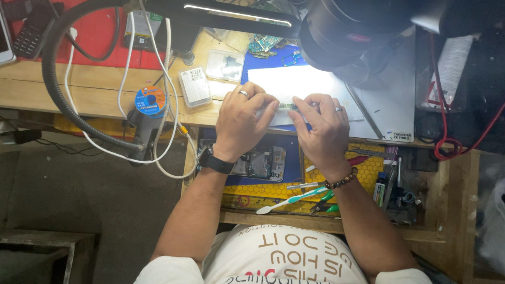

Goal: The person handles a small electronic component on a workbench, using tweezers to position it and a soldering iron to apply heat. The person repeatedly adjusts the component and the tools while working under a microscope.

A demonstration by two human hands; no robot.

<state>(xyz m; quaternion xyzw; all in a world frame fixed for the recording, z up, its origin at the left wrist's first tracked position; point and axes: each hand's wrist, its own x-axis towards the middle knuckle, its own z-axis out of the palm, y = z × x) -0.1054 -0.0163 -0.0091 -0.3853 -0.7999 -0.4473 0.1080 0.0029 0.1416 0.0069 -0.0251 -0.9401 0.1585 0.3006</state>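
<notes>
my left hand (241,121) and right hand (319,128) both pinch a small greenish metal part (286,106) between fingertips, over the lit white sheet (295,81) at the bench's far middle.

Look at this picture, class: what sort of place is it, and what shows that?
Probably an electronics repair bench. An opened phone lies in the drawer, a solder spool sits on the wooden bench, and both hands pinch a small part under a bright lamp.

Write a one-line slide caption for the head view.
Left hand and right hand pinch a small part together over a lit white sheet on the workbench.
</notes>
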